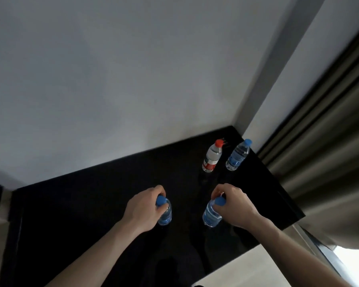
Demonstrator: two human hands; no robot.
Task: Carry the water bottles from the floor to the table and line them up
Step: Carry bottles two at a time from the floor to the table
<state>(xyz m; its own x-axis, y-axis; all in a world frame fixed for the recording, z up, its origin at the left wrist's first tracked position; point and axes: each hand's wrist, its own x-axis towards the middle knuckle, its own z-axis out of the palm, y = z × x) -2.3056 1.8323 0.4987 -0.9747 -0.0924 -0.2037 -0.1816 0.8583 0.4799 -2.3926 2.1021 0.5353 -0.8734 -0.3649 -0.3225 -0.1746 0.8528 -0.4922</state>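
Where the pale floor (pixel 232 272) shows at the bottom edge, two bare forearms reach forward over a glossy black bench (pixel 87 214). The left hand (pixel 142 208) grips a blue-capped bottle (pixel 164 214) by its neck, fingers curled round just under the cap; the bottle stands upright on or just above the bench, and which cannot be told. The right hand (pixel 234 204) grips a second blue-capped bottle (pixel 211 214) the same way, near the first, with a gap of dark surface between them. Farther back, toward the bench's far right corner, a red-capped bottle (pixel 211 157) with a red and white label stands upright just beside a third blue-capped bottle (pixel 237 156), the two apart from each other and well apart from the held pair. The bench top mirrors the bottles faintly. Behind it rises a plain white wall (pixel 112 79), meeting a second wall at a grey corner strip (pixel 278 59). To the right hangs a striped grey-brown curtain (pixel 330 131), with bright daylight low at its foot.
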